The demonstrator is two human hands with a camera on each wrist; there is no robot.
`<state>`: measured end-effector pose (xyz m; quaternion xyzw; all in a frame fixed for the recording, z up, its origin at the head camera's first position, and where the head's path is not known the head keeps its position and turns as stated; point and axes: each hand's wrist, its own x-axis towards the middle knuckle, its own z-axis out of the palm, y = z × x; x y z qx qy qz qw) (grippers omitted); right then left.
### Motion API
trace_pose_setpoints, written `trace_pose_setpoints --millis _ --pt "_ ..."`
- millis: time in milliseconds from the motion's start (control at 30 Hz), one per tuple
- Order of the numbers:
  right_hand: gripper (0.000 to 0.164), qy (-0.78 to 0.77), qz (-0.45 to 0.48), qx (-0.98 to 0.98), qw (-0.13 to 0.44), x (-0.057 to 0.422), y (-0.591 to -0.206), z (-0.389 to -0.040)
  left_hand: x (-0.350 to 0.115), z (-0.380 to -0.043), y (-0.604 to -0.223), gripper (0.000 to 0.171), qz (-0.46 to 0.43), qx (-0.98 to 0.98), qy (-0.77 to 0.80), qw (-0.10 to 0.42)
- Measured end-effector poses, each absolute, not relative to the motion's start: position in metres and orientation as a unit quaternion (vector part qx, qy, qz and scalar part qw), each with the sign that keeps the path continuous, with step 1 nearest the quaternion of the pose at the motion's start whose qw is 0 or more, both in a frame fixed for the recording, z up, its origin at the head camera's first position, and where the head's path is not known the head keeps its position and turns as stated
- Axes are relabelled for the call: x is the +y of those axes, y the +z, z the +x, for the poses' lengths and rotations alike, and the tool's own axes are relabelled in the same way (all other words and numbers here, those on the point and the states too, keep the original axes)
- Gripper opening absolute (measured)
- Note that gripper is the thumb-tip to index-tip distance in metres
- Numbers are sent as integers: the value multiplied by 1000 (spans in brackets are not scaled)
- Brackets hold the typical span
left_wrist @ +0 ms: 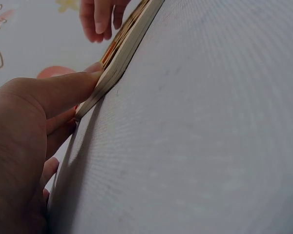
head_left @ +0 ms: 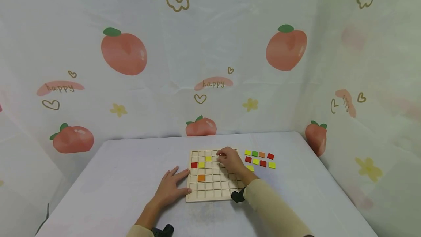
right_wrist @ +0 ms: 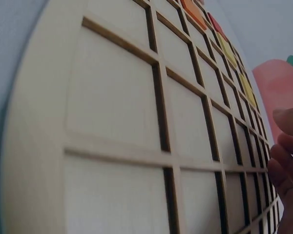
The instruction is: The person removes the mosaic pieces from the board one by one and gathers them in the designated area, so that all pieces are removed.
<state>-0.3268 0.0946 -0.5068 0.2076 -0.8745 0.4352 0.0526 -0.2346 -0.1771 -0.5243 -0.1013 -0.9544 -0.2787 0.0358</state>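
A wooden grid board (head_left: 209, 193) lies on the table, with a red tile (head_left: 194, 165), an orange tile (head_left: 201, 178) and two yellow tiles (head_left: 208, 158) in its cells. My left hand (head_left: 171, 189) rests at the board's left side, fingers spread along the edge and thumb (left_wrist: 71, 90) on the rim near the front corner. Over the far right part of the board is my right hand (head_left: 230, 159), fingers loosely bent and thumb apart from the fingertips. No tile shows between its fingers (right_wrist: 283, 163) in the right wrist view.
Right of the board lie several loose tiles in rows, among them a green tile (head_left: 254, 153), an orange tile (head_left: 261, 154) and a red tile (head_left: 270, 156). One yellow tile (head_left: 250, 168) sits beside my right wrist. A printed curtain (head_left: 158, 112) hangs behind the table (head_left: 131, 167).
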Motion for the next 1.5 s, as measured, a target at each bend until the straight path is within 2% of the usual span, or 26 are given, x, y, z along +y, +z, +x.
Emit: trace_pose_setpoints --millis 167,300,500,700,1200,1500 --pt "24 408 241 -880 27 85 -508 -329 -177 -234 -524 74 -103 -954 -279 37" --pt "33 356 281 -891 29 77 -510 -332 -178 -235 -524 74 -102 -955 -277 36" --pt "41 248 250 -935 34 67 -515 -331 -178 -235 -524 75 -100 -955 -279 28" --pt "39 196 233 -951 48 62 -517 -327 -178 -236 -525 75 -100 -955 -278 24" --pt "27 271 226 -934 51 61 -510 -323 -179 -236 -526 75 -99 -953 -284 25" --pt "28 270 159 -950 -5 54 -504 -333 -178 -236 -524 76 -94 -953 -289 20"
